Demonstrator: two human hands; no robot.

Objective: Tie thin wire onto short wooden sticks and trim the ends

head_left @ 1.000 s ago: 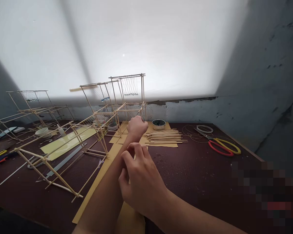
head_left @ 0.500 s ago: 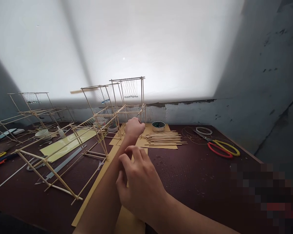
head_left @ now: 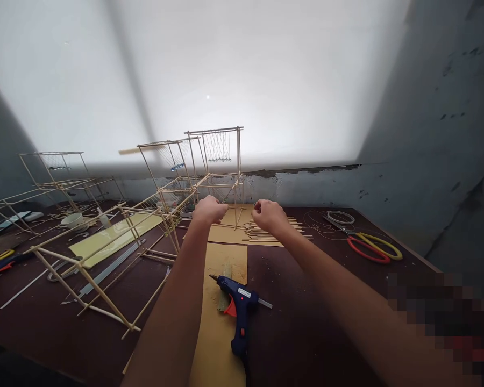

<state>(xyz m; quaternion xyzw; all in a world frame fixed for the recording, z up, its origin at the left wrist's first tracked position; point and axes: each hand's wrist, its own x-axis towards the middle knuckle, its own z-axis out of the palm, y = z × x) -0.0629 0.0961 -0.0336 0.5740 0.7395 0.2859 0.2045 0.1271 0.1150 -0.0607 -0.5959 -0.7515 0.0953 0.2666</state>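
Both my arms reach forward over a dark table (head_left: 314, 279). My left hand (head_left: 208, 209) is closed in a pinch at the base of a frame of thin wooden sticks (head_left: 221, 161) with beads hung on threads. My right hand (head_left: 268, 214) is closed too, level with the left and just right of the frame; what either pinches is too thin to make out. A pile of loose sticks (head_left: 262, 231) lies just beyond the right hand on tan cardboard (head_left: 221, 258). A blue glue gun (head_left: 239, 307) lies on the cardboard between my forearms.
More stick frames (head_left: 105, 242) cover the table's left half, with a yellow sheet (head_left: 105, 236) and a white bowl (head_left: 72, 219) among them. Red and yellow scissors (head_left: 373, 248) and a wire coil (head_left: 339, 217) lie at the right. A wall stands close behind.
My right hand left my left forearm and reached forward beside the left hand at the frame. This uncovered the glue gun. The left hand stayed about where it was.
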